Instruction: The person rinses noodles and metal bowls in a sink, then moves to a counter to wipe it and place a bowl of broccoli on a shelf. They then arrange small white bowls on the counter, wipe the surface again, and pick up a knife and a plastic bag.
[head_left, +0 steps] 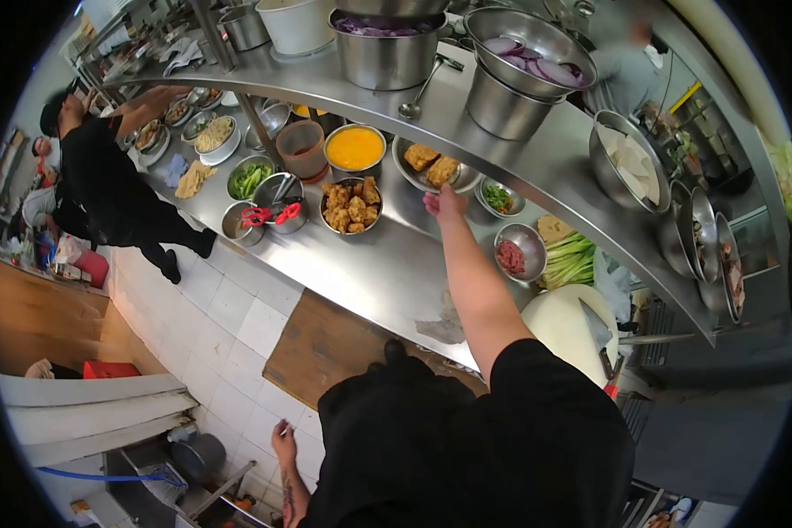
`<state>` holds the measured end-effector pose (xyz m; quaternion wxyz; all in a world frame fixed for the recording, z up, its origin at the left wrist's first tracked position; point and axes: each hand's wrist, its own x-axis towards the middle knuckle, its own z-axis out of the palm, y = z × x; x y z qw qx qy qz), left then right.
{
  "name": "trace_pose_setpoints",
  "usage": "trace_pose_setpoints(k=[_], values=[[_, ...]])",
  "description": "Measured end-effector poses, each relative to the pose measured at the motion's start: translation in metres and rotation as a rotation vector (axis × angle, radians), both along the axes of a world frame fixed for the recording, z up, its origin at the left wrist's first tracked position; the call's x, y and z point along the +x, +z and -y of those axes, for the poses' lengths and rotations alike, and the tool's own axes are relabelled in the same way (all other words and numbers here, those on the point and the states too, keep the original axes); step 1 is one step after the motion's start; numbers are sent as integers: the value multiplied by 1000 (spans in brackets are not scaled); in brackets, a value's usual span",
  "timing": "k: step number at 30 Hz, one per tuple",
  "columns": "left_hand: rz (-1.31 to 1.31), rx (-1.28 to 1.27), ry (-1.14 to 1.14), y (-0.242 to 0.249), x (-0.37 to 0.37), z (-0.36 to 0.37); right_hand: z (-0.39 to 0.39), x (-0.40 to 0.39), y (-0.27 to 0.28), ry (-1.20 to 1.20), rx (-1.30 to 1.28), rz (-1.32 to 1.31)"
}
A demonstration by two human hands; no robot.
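My right hand (449,204) reaches across the counter, its fingers closed at the near rim of a metal bowl (407,169) with large golden fried pieces (443,171) in it. Some of its fingers are hidden at the rim. Low by my side hangs my left hand (283,440), fingers curled; a small pale spot shows at the fingertips, too small to name. Near the right hand are a bowl of chopped green onion (498,198) and a bowl of raw minced meat (511,257). Left of it stand a bowl of fried chunks (350,209) and a pot of orange-yellow liquid (355,147).
An overhead steel shelf (449,114) carries pots and a bowl of sliced onion (537,66). Red-handled scissors (270,214) rest over containers. A knife (597,326) lies on a round white board (559,330). A co-worker in black (106,180) works at the far left.
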<state>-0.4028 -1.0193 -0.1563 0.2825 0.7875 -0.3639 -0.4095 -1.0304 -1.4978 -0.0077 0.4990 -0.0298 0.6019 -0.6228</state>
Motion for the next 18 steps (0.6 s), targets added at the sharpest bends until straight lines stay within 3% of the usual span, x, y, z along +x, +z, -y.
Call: trace_pose_setpoints(k=[2,5,7,8,10,13,16,18], values=[[-97,-73,-33,36,-53,50,-30,20,18,4,-15,-13],[-200,-238,-286,76,-131,131,-97,46,20,119,-75,64],[-352,-252,-498,129,-195,185,-160,63,33,324,-97,141],[-296,-390,-678,130,-223,215,-198,79,55,410,-23,109],[-332,-311,-877,155,-278,267,-274,101,65,604,40,16],[-633,-59,-688,179,-358,336,-383,105,66,848,100,-241],[-706,41,-668,183,-405,390,-473,88,81,622,179,-375],[-642,-31,-561,156,-420,415,-529,67,83,281,144,-453]])
